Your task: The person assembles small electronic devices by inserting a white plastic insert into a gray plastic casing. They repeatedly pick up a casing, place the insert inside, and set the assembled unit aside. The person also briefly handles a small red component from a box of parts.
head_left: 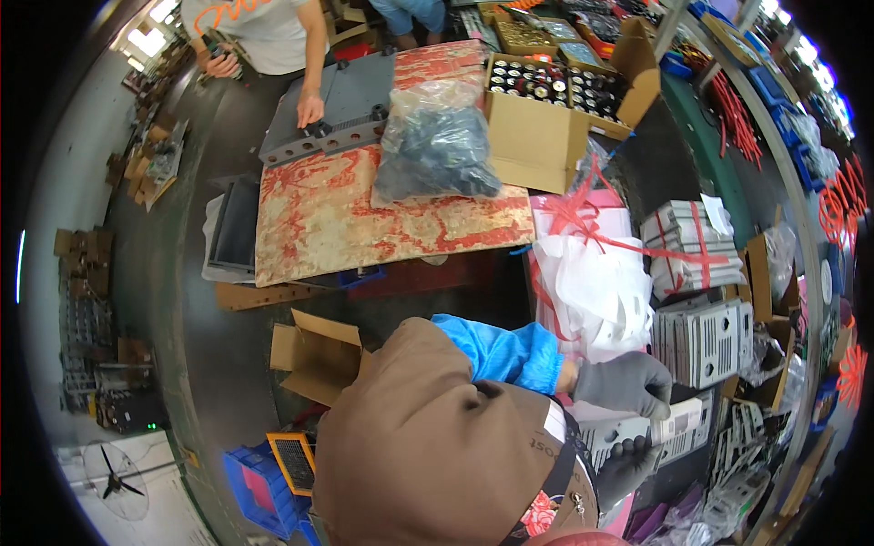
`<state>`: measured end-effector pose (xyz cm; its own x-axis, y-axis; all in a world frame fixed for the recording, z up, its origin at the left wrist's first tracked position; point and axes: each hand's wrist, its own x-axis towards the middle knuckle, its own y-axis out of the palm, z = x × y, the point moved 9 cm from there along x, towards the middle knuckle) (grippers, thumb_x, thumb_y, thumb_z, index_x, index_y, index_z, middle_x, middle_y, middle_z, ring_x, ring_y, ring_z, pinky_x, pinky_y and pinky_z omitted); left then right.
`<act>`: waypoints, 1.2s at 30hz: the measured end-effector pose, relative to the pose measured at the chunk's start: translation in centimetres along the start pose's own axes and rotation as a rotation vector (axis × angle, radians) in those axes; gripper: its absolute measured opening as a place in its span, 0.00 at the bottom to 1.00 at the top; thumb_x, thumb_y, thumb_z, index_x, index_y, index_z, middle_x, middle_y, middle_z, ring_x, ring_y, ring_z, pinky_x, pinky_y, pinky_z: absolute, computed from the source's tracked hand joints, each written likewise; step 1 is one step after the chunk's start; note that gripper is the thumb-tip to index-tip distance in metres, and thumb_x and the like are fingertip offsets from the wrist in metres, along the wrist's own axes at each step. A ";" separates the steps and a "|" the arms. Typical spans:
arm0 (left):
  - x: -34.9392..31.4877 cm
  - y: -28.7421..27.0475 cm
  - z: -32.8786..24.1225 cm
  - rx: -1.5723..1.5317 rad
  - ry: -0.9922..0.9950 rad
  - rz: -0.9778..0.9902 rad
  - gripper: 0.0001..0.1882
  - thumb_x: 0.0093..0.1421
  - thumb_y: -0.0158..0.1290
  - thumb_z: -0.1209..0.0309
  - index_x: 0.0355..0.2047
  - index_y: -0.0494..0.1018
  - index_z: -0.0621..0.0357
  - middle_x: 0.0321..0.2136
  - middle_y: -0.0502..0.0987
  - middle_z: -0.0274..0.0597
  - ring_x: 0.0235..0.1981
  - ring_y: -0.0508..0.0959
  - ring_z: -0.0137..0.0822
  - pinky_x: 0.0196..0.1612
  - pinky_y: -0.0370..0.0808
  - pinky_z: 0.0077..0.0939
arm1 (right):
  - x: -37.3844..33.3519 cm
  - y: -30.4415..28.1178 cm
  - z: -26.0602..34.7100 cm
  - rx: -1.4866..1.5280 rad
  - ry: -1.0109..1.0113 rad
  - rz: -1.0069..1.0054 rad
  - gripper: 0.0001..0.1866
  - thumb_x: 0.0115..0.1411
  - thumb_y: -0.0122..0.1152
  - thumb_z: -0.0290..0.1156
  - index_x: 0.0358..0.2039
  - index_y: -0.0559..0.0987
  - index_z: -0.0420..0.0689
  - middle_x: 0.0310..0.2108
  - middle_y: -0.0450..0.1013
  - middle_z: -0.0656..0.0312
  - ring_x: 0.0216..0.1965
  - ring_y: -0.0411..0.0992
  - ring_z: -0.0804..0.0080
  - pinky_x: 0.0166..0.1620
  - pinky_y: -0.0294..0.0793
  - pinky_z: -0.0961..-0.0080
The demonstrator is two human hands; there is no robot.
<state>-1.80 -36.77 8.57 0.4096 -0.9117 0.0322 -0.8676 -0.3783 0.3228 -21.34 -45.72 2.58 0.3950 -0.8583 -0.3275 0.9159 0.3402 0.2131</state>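
My left hand (624, 384), in a grey glove below a blue sleeve, is closed with its fingertips on the end of a small white printed piece (681, 419). Whether that piece is a label or a little carton is hard to tell. Just below it my right hand (626, 469), in a darker-looking glove, has its fingers curled; what they hold, if anything, is hidden. Under both hands lie light grey slotted metal plates (612, 437). A stack of similar plates (699, 341) stands beside my left hand, near white foam sheets (596, 291).
A co-worker (259, 36) touches a grey metal housing (350, 96) on a worn red board (391, 223). A bag of dark parts (437, 150) and an open carton of cylindrical parts (537, 136) are close by. An empty carton (319, 355) and blue crate (259, 487) stand behind me.
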 end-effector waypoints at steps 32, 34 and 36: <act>-2.2 7.4 10.1 0.198 -0.262 0.045 0.11 0.56 0.61 0.67 0.33 0.80 0.62 0.27 0.82 0.41 0.27 0.78 0.27 0.34 0.75 0.27 | -4.5 -14.3 1.9 -0.352 -0.224 -0.168 0.18 0.71 0.49 0.41 0.36 0.74 0.36 0.27 0.71 0.59 0.26 0.70 0.75 0.29 0.70 0.80; -1.8 6.9 10.1 0.409 -0.116 0.072 0.11 0.57 0.59 0.67 0.34 0.80 0.62 0.28 0.81 0.41 0.29 0.78 0.27 0.35 0.75 0.27 | -4.8 -15.3 0.5 -0.342 -0.136 -0.168 0.15 0.70 0.50 0.37 0.35 0.76 0.37 0.26 0.71 0.60 0.26 0.69 0.77 0.31 0.69 0.78; -3.5 5.8 9.6 0.471 -0.200 0.048 0.11 0.59 0.58 0.67 0.35 0.80 0.63 0.28 0.80 0.40 0.31 0.78 0.27 0.36 0.75 0.27 | -5.4 -14.7 -0.2 -0.527 -0.191 -0.080 0.12 0.67 0.52 0.33 0.34 0.77 0.37 0.26 0.72 0.62 0.27 0.68 0.76 0.32 0.68 0.76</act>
<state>-10.97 -37.33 1.22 0.3436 -0.9253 -0.1603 -0.9361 -0.3240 -0.1369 -36.90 -46.04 1.02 0.3473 -0.9271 -0.1411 0.8739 0.3746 -0.3098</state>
